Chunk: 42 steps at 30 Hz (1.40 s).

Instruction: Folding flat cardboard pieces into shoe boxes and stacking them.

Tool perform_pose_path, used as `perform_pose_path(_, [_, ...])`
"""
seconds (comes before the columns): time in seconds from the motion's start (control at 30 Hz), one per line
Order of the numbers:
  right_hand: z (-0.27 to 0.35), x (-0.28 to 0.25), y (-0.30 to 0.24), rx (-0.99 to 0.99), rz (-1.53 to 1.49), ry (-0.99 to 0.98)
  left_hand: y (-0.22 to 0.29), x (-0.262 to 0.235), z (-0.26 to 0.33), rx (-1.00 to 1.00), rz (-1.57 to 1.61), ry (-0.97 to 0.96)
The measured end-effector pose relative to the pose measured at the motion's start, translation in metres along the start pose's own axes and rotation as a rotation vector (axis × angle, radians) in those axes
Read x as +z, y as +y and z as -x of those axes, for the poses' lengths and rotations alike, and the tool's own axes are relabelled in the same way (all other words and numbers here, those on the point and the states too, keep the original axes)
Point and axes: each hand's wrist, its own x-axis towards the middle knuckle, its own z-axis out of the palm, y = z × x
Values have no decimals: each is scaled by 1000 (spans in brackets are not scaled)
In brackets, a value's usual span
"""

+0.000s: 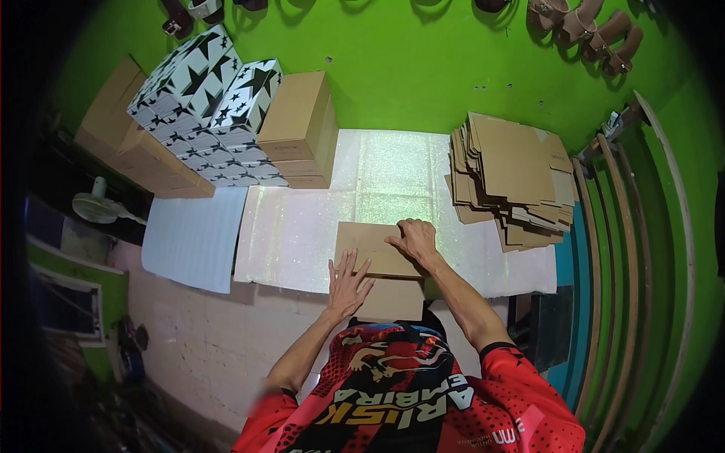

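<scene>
A brown cardboard box [370, 240] lies at the table's front edge, close to my body. Its near panel [393, 300] hangs out toward me past the edge. My left hand [349, 285] rests on the box's near left side, its fingers outstretched and spread. At the far right corner, my right hand [418, 241] has its fingers bent over the box's edge and its thumb on the top. What those fingertips press against is hidden.
Flattened cardboard sheets [513, 166] are piled on the table's right. White boxes with black stars [189, 83] and closed brown boxes [294, 121] are stacked at the back left. Sandals [589, 34] hang on the green wall. A fan [98, 202] stands left; wooden rails [630, 249] run along the right.
</scene>
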Motion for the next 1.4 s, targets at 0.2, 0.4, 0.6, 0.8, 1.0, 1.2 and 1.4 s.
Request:
perform_pose_path(0.2, [0,4,0,6,37,-42,-3,-1,3,27,40,33])
perform_pose_path(0.4, [2,11,-1,-57,73,99,-10,-6,7,61,86,53])
perform_pose_path(0.6, [-3,8,-6,28,-48,-75,-27,-1,20,153,118,119])
perform_pose_path(0.8, [-9,7,-17,-25,-38,-94,-19,-6,10,158,118,12])
perform_pose_path(1.0, [-23,27,-44,-67,26,-114,-25,-7,11,161,82,-5])
perform_pose_path(1.2, [-25,24,-36,-51,-118,-171,-16,-12,6,143,99,12])
perform_pose_path(1.4, [-22,-6,12,36,-268,-282,15,-13,-35,129,89,-1])
